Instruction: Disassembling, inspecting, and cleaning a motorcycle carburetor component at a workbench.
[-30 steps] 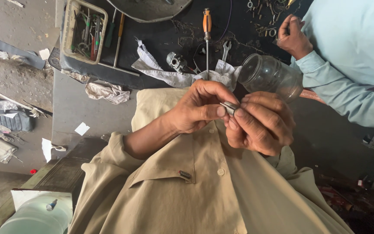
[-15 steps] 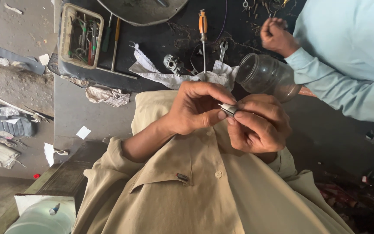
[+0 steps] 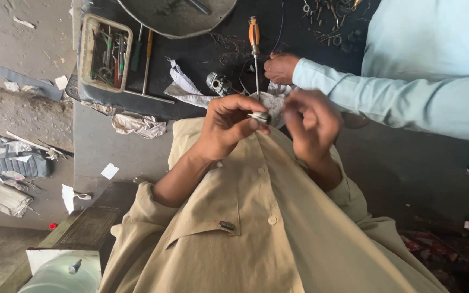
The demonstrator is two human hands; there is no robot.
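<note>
The left hand (image 3: 229, 127) pinches one small metal part (image 3: 259, 116) in its fingers above the shirt (image 3: 256, 217), the blurred right hand (image 3: 313, 122) loosely curled and empty just beside it, one orange screwdriver (image 3: 254, 49) and one tool tray (image 3: 104, 51) on the table (image 3: 202, 49).

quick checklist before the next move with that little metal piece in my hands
1. Left hand pinches the small metal part at the fingertips: ok.
2. Right hand on the part: not ok, it is blurred and just apart.
3. Which way the part faces: cannot tell.
4. Space ahead: not ok, a co-worker's hand is close by.
5. Orange-handled screwdriver lies on the dark bench: ok.
</note>
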